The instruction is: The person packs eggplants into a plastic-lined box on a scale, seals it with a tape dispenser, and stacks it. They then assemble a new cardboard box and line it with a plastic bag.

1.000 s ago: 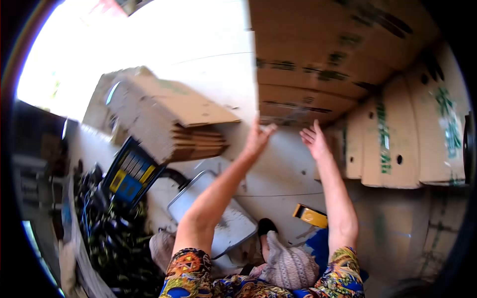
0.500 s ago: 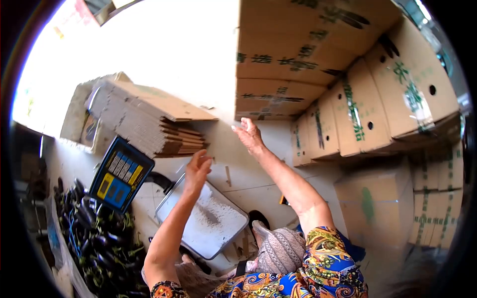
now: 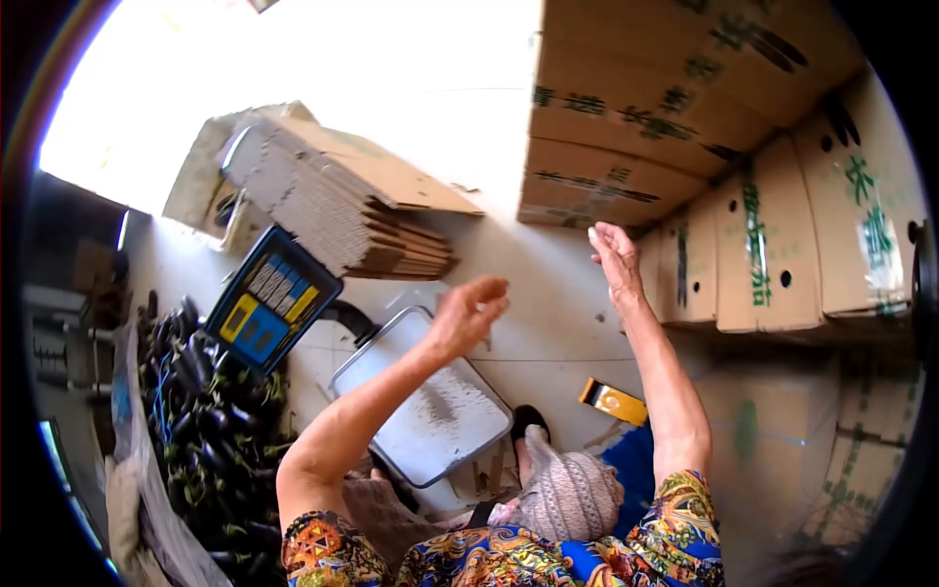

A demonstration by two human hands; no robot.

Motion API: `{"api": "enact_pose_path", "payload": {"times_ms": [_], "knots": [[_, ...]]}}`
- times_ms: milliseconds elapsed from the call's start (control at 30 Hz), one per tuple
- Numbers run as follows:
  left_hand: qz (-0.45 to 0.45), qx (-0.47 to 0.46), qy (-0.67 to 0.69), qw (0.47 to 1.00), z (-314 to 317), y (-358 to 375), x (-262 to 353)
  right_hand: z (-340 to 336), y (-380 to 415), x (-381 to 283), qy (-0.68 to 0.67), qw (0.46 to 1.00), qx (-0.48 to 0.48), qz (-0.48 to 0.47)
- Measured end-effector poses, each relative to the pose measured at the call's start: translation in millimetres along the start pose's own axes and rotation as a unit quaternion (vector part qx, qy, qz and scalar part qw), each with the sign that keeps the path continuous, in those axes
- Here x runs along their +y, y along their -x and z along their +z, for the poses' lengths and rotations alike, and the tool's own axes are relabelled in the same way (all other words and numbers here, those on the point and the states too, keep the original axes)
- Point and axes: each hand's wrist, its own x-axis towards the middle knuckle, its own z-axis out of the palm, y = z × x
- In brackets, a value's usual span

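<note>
Near one scale (image 3: pixel 440 426) | one left hand (image 3: pixel 468 313), grip parted | one right hand (image 3: pixel 618 266), grip narrowly parted

The top edge crops the tall box stack (image 3: pixel 665 108); whether the right hand (image 3: pixel 616 259) touches it cannot be told, and some of that hand's fingers are hidden. The left forearm (image 3: pixel 386 391) covers part of the tray (image 3: pixel 445 416). Lettering on the display (image 3: pixel 274 298) is too small to read. The bottom edge cuts the shirt (image 3: pixel 499 560); the lower-right carton (image 3: pixel 778 421) is blurred. Glare washes out the ground (image 3: pixel 391 59) at upper left.
</note>
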Motion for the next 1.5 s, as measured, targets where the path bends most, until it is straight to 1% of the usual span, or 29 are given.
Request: {"api": "enact_pose_path", "payload": {"times_ms": [33, 100, 133, 200, 233, 300, 333, 367, 433, 533, 567, 600, 633, 700, 733, 800, 833, 867, 967, 1033, 1100, 1167, 1200, 1233, 1300, 1333, 1400, 1433, 1500], "knots": [[0.007, 0.000, -0.095, 0.995, -4, 14, 16, 18, 3, -11, 0.021, 0.999, -0.037, -0.030], [0.132, 0.058, -0.242, 0.960, -21, 41, 31, 60, 16, -37, 0.066, 0.988, -0.101, -0.096], [0.192, 0.081, -0.313, 0.927, -30, 51, 38, 81, 23, -50, 0.073, 0.980, -0.131, -0.129], [0.221, 0.148, -0.435, 0.860, -51, 60, 56, 120, 47, -91, 0.092, 0.969, -0.164, -0.163], [0.233, 0.181, -0.493, 0.818, -64, 61, 62, 136, 50, -103, 0.122, 0.960, -0.183, -0.173], [0.238, 0.203, -0.564, 0.765, -97, 54, 58, 166, 53, -108, 0.140, 0.929, -0.200, -0.278], [0.228, 0.217, -0.588, 0.745, -109, 48, 57, 176, 57, -115, 0.151, 0.926, -0.237, -0.253], [0.204, 0.200, -0.624, 0.727, -120, 45, 58, 187, 54, -113, 0.193, 0.905, -0.223, -0.308], [0.165, 0.154, -0.657, 0.720, -138, 34, 54, 210, 42, -100, 0.271, 0.850, -0.189, -0.410], [0.117, 0.100, -0.655, 0.740, -144, 28, 60, 233, 39, -106, 0.302, 0.829, -0.213, -0.418], [0.118, 0.083, -0.630, 0.763, -148, 27, 62, 239, 40, -109, 0.320, 0.821, -0.219, -0.419], [0.124, 0.083, -0.633, 0.760, -149, 27, 63, 243, 44, -121, 0.353, 0.821, -0.224, -0.388], [0.130, 0.082, -0.635, 0.757, -152, 27, 64, 249, 42, -121, 0.383, 0.814, -0.199, -0.389], [0.142, 0.041, -0.614, 0.776, -168, 23, 68, 258, 37, -118, 0.444, 0.793, -0.149, -0.389], [0.147, 0.021, -0.601, 0.785, -174, 21, 69, 261, 37, -116, 0.431, 0.789, -0.121, -0.421], [0.172, 0.029, -0.593, 0.786, -177, 25, 66, 255, 39, -120, 0.458, 0.787, -0.134, -0.392], [0.186, 0.032, -0.591, 0.784, -179, 26, 68, 249, 39, -124, 0.470, 0.786, -0.137, -0.377], [0.181, 0.016, -0.599, 0.780, -183, 27, 69, 239, 35, -121, 0.458, 0.782, -0.138, -0.400], [0.235, 0.070, -0.599, 0.762, -182, 29, 51, 195, 64, -137, 0.446, 0.787, -0.170, -0.392], [0.264, 0.101, -0.563, 0.777, -181, 36, 42, 152, 84, -131, 0.479, 0.762, -0.194, -0.390], [0.289, 0.142, -0.530, 0.785, -175, 56, 36, 106, 106, -130, 0.514, 0.767, -0.226, -0.311], [0.275, 0.160, -0.501, 0.805, -155, 80, 38, 79, 123, -139, 0.577, 0.746, -0.212, -0.255], [0.268, 0.142, -0.488, 0.819, -140, 91, 34, 74, 130, -141, 0.606, 0.736, -0.204, -0.224], [0.261, 0.123, -0.474, 0.832, -125, 102, 34, 78, 133, -144, 0.630, 0.710, -0.180, -0.257], [0.269, 0.079, -0.414, 0.866, -95, 120, 40, 98, 126, -140, 0.585, 0.742, -0.164, -0.281], [0.278, 0.067, -0.403, 0.870, -83, 124, 43, 111, 120, -137, 0.602, 0.732, -0.181, -0.264], [0.293, 0.024, -0.393, 0.871, -73, 134, 48, 118, 115, -127, 0.624, 0.719, -0.149, -0.267], [0.256, -0.019, -0.381, 0.888, -73, 140, 46, 117, 117, -123, 0.636, 0.711, -0.137, -0.267], [0.183, -0.106, -0.347, 0.914, -73, 154, 38, 88, 131, -123, 0.600, 0.740, -0.120, -0.281]]}}
